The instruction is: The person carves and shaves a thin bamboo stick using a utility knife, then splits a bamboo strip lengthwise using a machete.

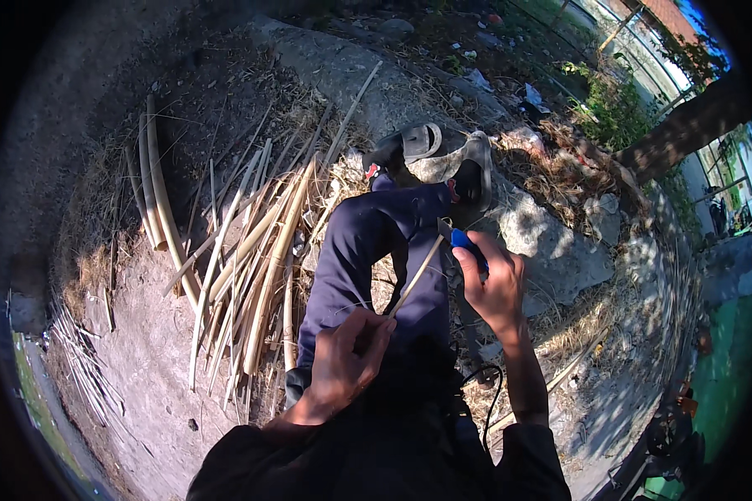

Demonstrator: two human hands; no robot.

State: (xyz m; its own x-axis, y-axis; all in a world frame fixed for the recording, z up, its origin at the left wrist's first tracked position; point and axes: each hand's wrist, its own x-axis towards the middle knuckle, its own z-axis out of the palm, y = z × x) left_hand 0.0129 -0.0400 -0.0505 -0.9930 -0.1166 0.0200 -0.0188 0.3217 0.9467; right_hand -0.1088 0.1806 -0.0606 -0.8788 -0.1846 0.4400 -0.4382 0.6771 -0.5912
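Blue knife handle [460, 240], pale tan stick [419, 276], navy trousers [342, 263] (nearly purple), black sleeves [530, 457]

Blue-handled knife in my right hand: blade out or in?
Out: its flat grey metal blade shows beyond the blue handle, by the tip of the thin pale strip.

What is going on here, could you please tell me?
Someone's left hand is pinching a thin bamboo-like strip near its lower end. The right hand holds a blue-handled knife, its blade at the strip's upper end; whether they touch is unclear. A loose heap of longer pale strips lies on the ground, left of the legs in dark trousers.
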